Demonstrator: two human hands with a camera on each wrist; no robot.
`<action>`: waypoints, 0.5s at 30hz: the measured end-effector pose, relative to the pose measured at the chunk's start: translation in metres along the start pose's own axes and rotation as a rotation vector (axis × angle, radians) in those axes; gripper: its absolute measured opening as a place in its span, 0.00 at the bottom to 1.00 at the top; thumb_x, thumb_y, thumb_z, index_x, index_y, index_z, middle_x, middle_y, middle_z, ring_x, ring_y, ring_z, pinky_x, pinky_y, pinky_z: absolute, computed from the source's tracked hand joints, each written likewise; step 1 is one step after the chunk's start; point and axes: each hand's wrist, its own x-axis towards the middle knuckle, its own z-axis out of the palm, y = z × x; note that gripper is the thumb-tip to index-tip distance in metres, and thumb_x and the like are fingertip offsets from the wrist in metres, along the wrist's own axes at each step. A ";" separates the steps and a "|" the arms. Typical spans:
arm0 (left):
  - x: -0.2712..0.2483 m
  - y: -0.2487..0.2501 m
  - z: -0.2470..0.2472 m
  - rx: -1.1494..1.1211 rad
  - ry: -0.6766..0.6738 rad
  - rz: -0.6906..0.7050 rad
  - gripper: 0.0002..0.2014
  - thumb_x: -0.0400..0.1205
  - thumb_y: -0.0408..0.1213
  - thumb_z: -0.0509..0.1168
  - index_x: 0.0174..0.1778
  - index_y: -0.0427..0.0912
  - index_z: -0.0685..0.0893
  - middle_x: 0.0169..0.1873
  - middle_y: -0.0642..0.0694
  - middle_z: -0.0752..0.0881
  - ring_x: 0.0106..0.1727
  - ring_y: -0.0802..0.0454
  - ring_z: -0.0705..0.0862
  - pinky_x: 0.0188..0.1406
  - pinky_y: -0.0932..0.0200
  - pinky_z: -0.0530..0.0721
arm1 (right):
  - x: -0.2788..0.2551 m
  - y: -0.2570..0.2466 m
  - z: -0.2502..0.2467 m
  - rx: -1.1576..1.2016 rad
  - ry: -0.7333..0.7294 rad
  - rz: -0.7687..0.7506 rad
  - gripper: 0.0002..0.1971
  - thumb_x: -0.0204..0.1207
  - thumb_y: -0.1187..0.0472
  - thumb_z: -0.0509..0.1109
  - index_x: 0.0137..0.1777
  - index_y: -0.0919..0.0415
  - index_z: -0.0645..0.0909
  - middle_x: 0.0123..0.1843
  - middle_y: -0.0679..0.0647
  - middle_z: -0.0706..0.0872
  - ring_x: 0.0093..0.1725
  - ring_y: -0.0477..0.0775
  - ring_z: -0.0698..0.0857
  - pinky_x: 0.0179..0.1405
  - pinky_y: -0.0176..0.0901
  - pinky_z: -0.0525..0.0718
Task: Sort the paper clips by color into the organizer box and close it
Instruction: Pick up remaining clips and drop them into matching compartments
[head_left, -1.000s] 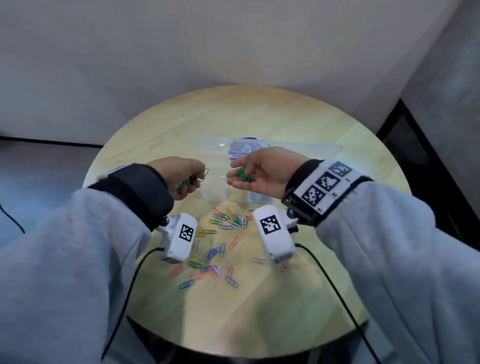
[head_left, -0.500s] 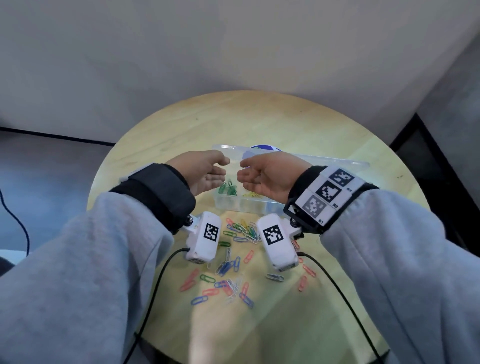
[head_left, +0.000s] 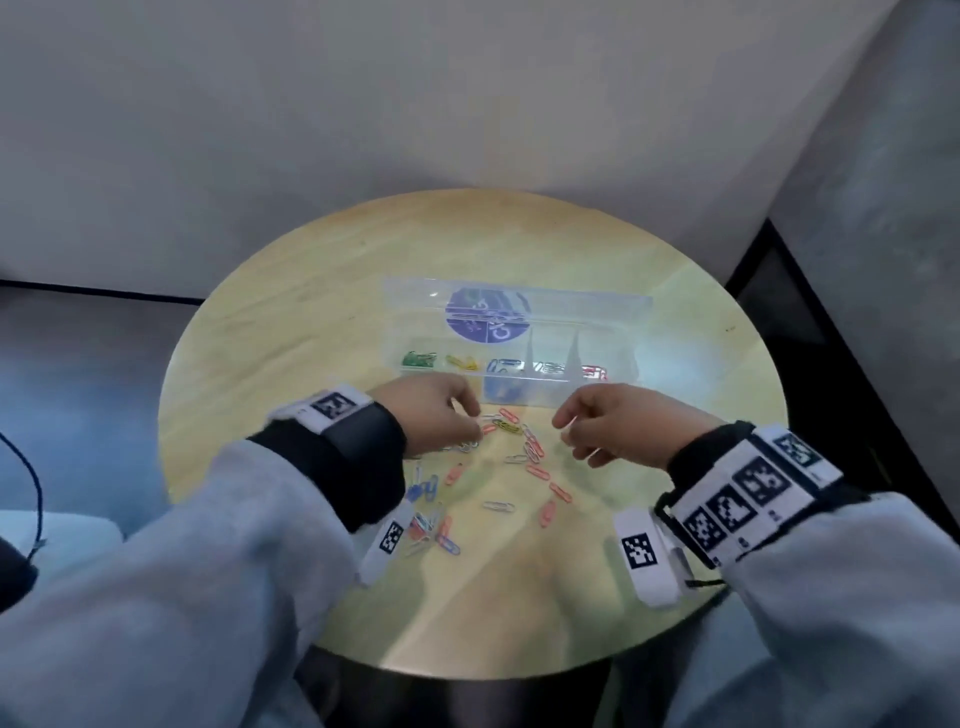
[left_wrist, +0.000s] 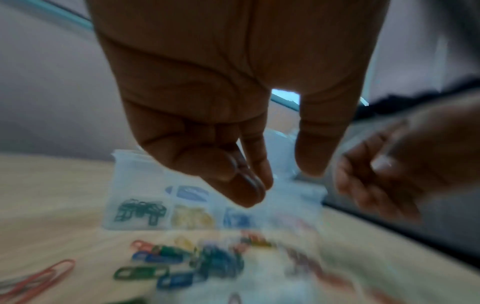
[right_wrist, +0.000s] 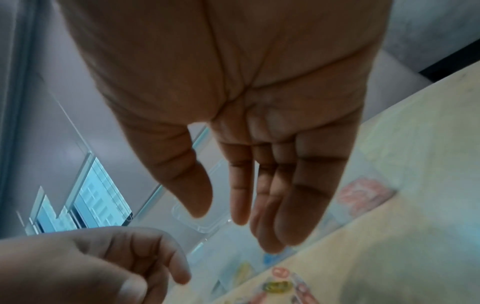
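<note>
The clear organizer box (head_left: 519, 395) stands at mid table with its lid (head_left: 613, 312) laid open behind it. Its compartments hold green clips (head_left: 418, 359), yellow clips (head_left: 462, 362), blue clips (head_left: 504, 366), silver clips (head_left: 550, 369) and red clips (head_left: 595, 371). Loose clips (head_left: 524, 449) of mixed colours lie in front of the box. My left hand (head_left: 467, 418) hovers at the pile's left edge, fingers loosely curled and empty (left_wrist: 281, 181). My right hand (head_left: 563, 428) hangs at the pile's right edge, fingers relaxed, nothing in it (right_wrist: 221, 214).
The round wooden table (head_left: 311, 322) stands against a pale wall. More loose clips (head_left: 431, 525) lie under my left wrist, near the wrist camera. A black cable (head_left: 31, 467) hangs at the far left, off the table.
Both hands held green clips, opened over the green compartment, and have since dropped back empty to the loose pile in front of the box.
</note>
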 end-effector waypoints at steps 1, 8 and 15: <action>-0.002 0.004 0.008 0.124 -0.011 0.005 0.11 0.76 0.46 0.68 0.53 0.54 0.82 0.42 0.55 0.80 0.45 0.53 0.80 0.46 0.62 0.77 | -0.001 0.004 0.002 -0.036 -0.003 0.005 0.04 0.76 0.63 0.68 0.43 0.53 0.79 0.39 0.53 0.85 0.42 0.53 0.85 0.54 0.51 0.87; -0.004 0.022 0.042 0.387 -0.097 0.012 0.13 0.76 0.41 0.67 0.57 0.51 0.81 0.41 0.56 0.76 0.46 0.54 0.76 0.28 0.66 0.67 | 0.001 0.024 0.015 -0.418 -0.040 0.059 0.10 0.73 0.58 0.71 0.53 0.58 0.82 0.41 0.48 0.82 0.35 0.46 0.79 0.35 0.35 0.76; 0.018 0.037 0.054 0.429 -0.075 0.111 0.16 0.78 0.33 0.63 0.59 0.53 0.81 0.48 0.52 0.79 0.56 0.49 0.81 0.38 0.62 0.69 | 0.013 0.030 0.036 -0.620 -0.069 0.040 0.21 0.66 0.47 0.77 0.54 0.56 0.78 0.52 0.51 0.84 0.52 0.54 0.82 0.48 0.43 0.79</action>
